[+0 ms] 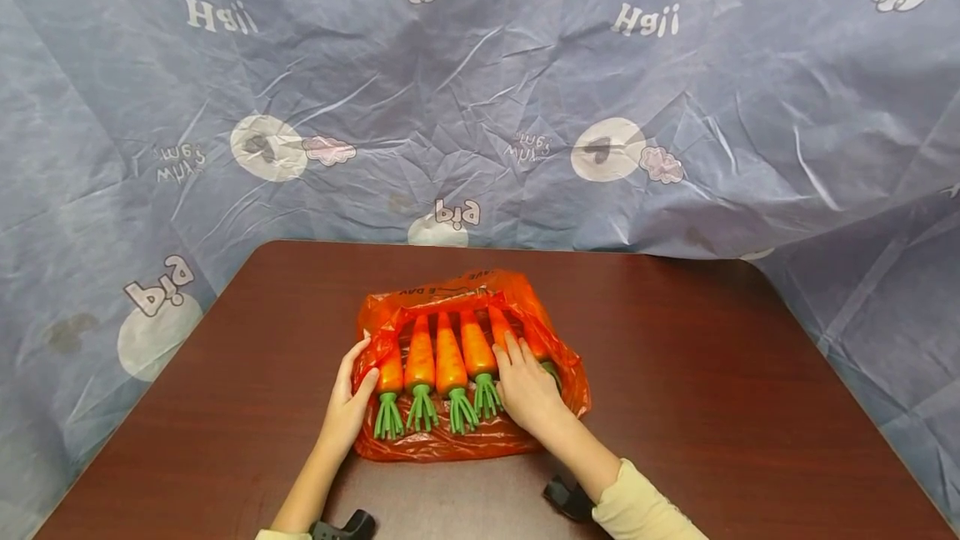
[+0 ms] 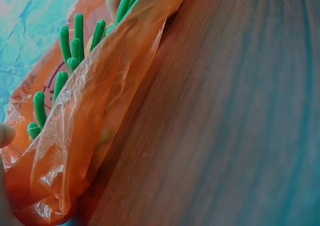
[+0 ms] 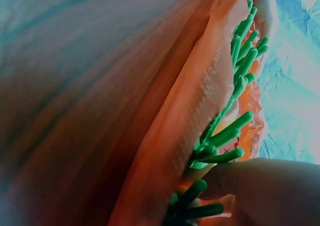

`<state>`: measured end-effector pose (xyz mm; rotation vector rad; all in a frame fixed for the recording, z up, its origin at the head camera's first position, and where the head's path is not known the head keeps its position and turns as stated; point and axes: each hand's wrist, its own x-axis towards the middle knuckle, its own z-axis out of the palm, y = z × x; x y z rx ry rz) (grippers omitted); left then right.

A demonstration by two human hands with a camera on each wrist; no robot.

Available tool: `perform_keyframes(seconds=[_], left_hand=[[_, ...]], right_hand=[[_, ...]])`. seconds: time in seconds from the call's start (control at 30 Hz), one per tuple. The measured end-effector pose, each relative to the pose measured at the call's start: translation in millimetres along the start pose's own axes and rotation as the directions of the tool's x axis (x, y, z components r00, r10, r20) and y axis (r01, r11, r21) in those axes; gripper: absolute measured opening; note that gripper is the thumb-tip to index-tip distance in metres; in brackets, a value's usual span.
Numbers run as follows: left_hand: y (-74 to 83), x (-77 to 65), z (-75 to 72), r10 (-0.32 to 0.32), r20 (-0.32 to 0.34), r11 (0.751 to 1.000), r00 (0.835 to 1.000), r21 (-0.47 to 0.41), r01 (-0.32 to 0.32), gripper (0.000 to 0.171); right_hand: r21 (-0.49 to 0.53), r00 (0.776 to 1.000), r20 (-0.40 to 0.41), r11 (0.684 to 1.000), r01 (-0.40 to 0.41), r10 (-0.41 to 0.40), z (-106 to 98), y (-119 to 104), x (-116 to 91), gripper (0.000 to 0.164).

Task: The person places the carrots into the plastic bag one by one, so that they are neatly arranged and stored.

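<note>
An orange plastic bag lies on the table with a row of toy-like carrots inside its opening. Their green tops point toward me. At the bag's left side my left hand grips the film, thumb over the edge beside the leftmost carrot. My right hand rests on the carrots at the right, fingers stretched forward over them. It hides most of the carrot beneath. In the right wrist view my thumb lies between green stems.
The dark reddish-brown table extends to both sides of the bag. Behind it hangs a wrinkled blue-grey cloth with cartoon prints. Black wrist devices sit at both wrists.
</note>
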<state>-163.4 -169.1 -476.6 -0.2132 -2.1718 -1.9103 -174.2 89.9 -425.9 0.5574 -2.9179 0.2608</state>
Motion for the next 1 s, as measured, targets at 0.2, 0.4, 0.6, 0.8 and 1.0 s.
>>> perform_keyframes(seconds=[0.2, 0.4, 0.6, 0.8, 1.0], left_hand=[[2.0, -0.1, 0.9, -0.012, 0.004, 1.000, 1.000, -0.005, 0.012, 0.046], [2.1, -1.2, 1.2, -0.012, 0.007, 1.000, 1.000, -0.011, 0.012, 0.046], [0.4, -2.0, 0.2, -0.005, 0.005, 1.000, 1.000, -0.008, 0.005, 0.046], [0.8, -2.3, -0.2, 0.002, 0.004, 1.000, 1.000, -0.014, -0.002, 0.046], [1.0, -2.0, -0.3, -0.016, 0.005, 1.000, 1.000, -0.009, 0.016, 0.047]], right_hand=[[0.061, 0.996, 0.086, 0.998, -0.035, 0.030, -10, 2, 0, 0.044], [0.171, 0.993, 0.103, 0.983, -0.073, 0.056, -32, 3, -6, 0.040], [0.272, 0.992, 0.001, 0.954, -0.124, 0.128, -53, 7, -17, 0.035], [0.387, 0.961, -0.152, 0.909, -0.157, 0.231, -68, 22, -23, 0.029], [0.424, 0.920, -0.203, 0.877, -0.227, 0.336, -81, 55, -29, 0.030]])
